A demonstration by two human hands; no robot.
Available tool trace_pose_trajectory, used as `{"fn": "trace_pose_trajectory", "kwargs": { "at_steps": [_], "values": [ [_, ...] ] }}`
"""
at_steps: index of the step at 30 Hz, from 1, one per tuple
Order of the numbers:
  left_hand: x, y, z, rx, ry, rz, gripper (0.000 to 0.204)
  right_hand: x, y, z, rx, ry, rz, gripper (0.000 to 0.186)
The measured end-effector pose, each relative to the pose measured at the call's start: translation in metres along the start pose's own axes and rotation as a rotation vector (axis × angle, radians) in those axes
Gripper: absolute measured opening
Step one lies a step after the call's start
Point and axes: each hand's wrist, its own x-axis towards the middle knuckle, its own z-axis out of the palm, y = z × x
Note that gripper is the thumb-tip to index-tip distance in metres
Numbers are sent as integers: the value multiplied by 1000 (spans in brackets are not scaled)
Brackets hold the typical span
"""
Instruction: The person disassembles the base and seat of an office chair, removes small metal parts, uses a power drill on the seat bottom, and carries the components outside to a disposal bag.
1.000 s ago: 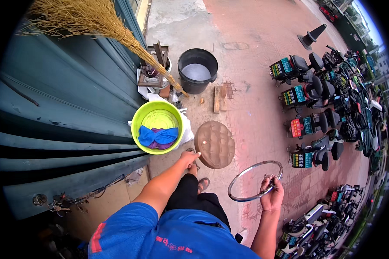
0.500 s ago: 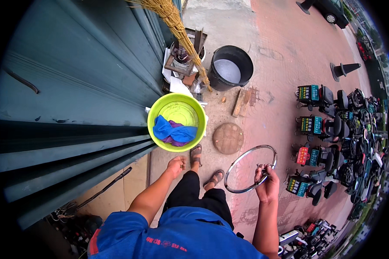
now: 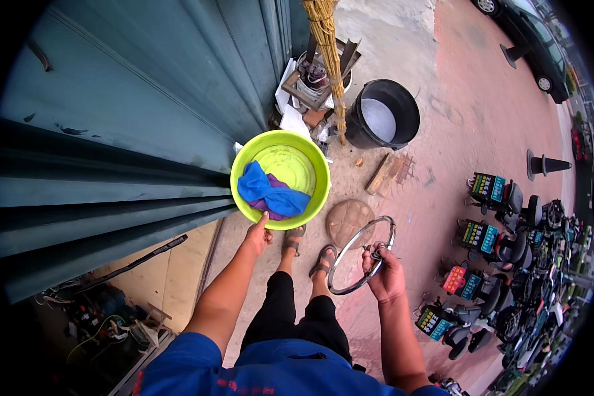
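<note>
A yellow-green basin (image 3: 236, 197) stands beside the dark green metal wall, with a blue cloth (image 3: 270, 193) and a purple cloth (image 3: 278, 212) lying in it. My left hand (image 3: 259, 236) is at the basin's near rim, its thumb laid over the edge and its fingers curled below. In my right hand (image 3: 385, 276) is a shiny metal ring (image 3: 351, 289), tilted and held by its right side. Something small and dark shows at my right fingertips, too small to name. Behind the ring lies a round brown cover (image 3: 347, 221) on the ground.
A black bucket (image 3: 408, 119) with a pale inside stands beyond the basin, next to a straw broom (image 3: 327, 43) and piled scrap. Wooden pieces (image 3: 381, 175) lie nearby. Parked scooters (image 3: 508, 251) line the right side, with a cone (image 3: 546, 165) and a car (image 3: 541, 46) farther off.
My left hand has moved forward onto the basin's rim. My right hand has brought the ring leftward, and the ring now stands at a steeper tilt. The whole view has shifted.
</note>
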Motion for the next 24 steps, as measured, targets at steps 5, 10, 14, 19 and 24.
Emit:
{"fn": "trace_pose_trajectory", "kwargs": {
  "at_steps": [5,10,14,19,24],
  "values": [
    [24,-16,-7,-63,45,53,26,2,-10,-19,-22,26,40,15],
    [-40,-31,41,170,19,200,22,-12,-37,-54,19,112,-30,14],
    [-76,-68,85,341,-32,196,26,-31,-72,-78,87,119,-82,13],
    [-33,-125,118,424,-57,-88,30,-68,-113,-114,98,205,-210,12],
    [3,-149,161,434,-34,-272,26,-89,-119,-153,144,275,-276,11]
  ]
}}
